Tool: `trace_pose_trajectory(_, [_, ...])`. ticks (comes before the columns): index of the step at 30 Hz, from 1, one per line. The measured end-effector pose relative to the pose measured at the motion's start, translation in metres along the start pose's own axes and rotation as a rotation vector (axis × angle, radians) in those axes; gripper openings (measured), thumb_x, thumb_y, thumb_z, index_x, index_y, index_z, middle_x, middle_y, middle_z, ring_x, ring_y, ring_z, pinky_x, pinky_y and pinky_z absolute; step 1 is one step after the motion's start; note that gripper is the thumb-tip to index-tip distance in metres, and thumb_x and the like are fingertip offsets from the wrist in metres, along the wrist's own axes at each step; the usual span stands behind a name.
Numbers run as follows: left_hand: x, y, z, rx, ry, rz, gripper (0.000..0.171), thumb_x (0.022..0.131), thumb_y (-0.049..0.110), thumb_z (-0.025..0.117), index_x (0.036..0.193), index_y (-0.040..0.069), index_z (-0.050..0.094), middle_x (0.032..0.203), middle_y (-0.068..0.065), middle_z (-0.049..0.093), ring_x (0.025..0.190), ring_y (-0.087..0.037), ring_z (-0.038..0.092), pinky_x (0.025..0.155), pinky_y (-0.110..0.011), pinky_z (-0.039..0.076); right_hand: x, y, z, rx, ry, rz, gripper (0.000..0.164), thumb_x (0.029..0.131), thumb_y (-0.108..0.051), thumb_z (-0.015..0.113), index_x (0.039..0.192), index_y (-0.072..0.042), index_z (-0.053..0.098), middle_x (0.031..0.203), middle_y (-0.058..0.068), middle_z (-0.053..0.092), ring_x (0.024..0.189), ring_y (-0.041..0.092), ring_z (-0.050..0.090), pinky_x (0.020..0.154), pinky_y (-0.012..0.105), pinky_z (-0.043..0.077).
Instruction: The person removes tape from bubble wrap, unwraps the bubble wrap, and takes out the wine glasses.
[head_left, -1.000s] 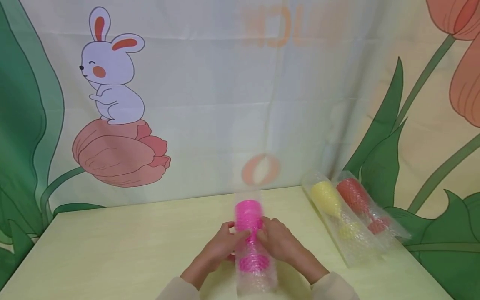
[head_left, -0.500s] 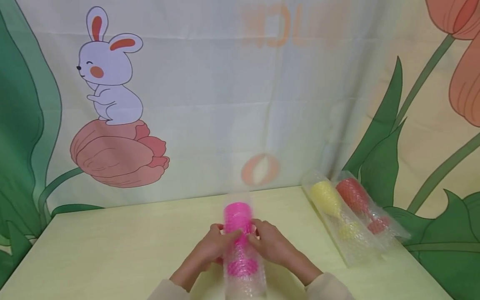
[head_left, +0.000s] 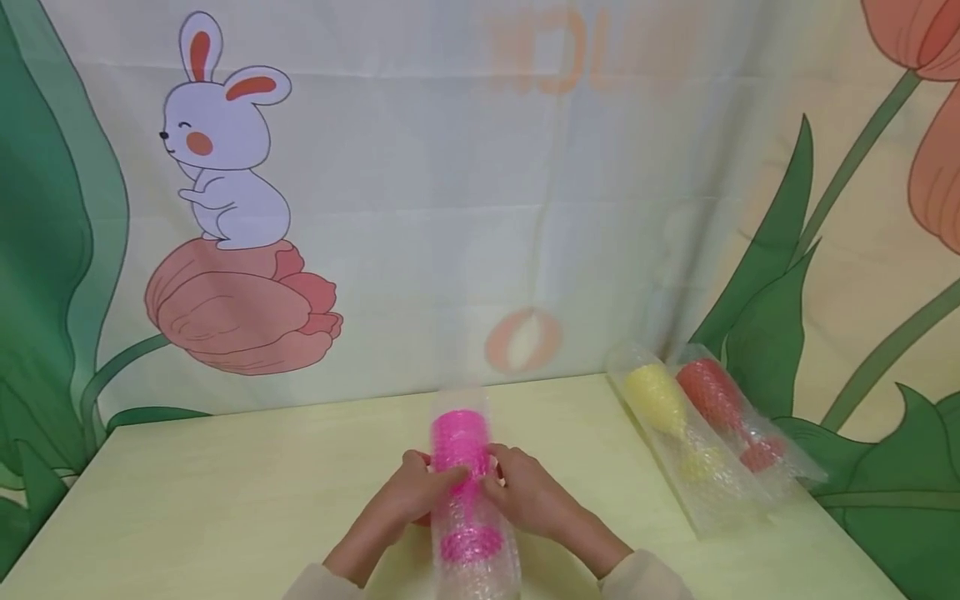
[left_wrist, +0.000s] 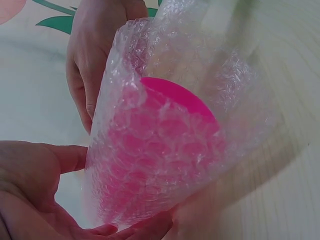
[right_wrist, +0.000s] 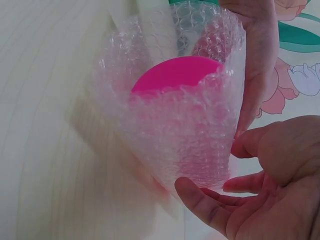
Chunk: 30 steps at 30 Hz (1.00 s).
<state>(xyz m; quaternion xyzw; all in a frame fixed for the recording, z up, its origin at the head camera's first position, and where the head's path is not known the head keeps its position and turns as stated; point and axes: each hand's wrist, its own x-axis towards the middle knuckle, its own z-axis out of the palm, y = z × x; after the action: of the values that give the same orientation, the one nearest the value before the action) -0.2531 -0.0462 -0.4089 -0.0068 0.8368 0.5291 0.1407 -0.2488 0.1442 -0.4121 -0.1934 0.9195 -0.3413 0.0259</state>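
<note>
A pink goblet-shaped item (head_left: 461, 446), with a wide top, narrow stem and round base, lies inside a clear bubble-wrap bag (head_left: 476, 579) held above the table. My left hand (head_left: 412, 490) grips it from the left, thumb on top and fingers wrapping the underside. From the right, my right hand (head_left: 528, 496) holds the same bag, its thumb over the stem area. In the left wrist view the flat pink base (left_wrist: 182, 97) shows at the bag's near end, the left hand (left_wrist: 30, 185) around it. The right wrist view shows fingers of the right hand (right_wrist: 285, 175) curled under the wrap.
A yellow goblet-shaped item (head_left: 656, 398) and a red one (head_left: 712, 396), each in bubble wrap, lie side by side at the table's right edge. The pale table (head_left: 225, 500) meets a printed curtain (head_left: 412, 208) with a rabbit and tulips behind.
Both hands have moved left and slightly toward the body with the wrapped pink goblet-shaped item. Their grip looks the same. The yellow and red items stay in place.
</note>
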Motion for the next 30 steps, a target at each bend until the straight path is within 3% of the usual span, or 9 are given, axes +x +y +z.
trace_pose_trajectory(10, [-0.004, -0.002, -0.002, 0.027, 0.044, -0.007, 0.076, 0.093, 0.031, 0.075, 0.131, -0.019, 0.032, 0.104, -0.022, 0.056, 0.084, -0.027, 0.062, 0.070, -0.036, 0.058, 0.001, 0.000, 0.009, 0.020, -0.010, -0.004, 0.049, 0.099, -0.011, 0.058, 0.143, 0.010, 0.050, 0.092, 0.006, 0.056, 0.080, 0.016, 0.052, 0.067, 0.030, 0.050])
trace_pose_trajectory(19, [-0.006, -0.005, -0.009, -0.020, 0.064, -0.045, 0.088, 0.091, 0.030, 0.076, 0.144, -0.013, 0.020, 0.122, -0.031, 0.052, 0.092, -0.030, 0.065, 0.067, -0.041, 0.062, 0.002, -0.005, 0.017, 0.060, -0.005, -0.037, 0.047, 0.099, -0.011, 0.059, 0.141, 0.009, 0.051, 0.095, 0.007, 0.059, 0.081, 0.015, 0.055, 0.067, 0.028, 0.052])
trace_pose_trajectory(30, [-0.005, -0.009, -0.015, 0.030, 0.080, -0.047, 0.078, 0.094, 0.031, 0.073, 0.139, -0.011, 0.026, 0.113, -0.028, 0.054, 0.082, -0.028, 0.064, 0.063, -0.039, 0.060, 0.004, -0.006, 0.019, 0.082, 0.013, -0.027, 0.047, 0.092, -0.012, 0.068, 0.134, 0.006, 0.058, 0.095, 0.008, 0.061, 0.083, 0.019, 0.059, 0.067, 0.029, 0.052])
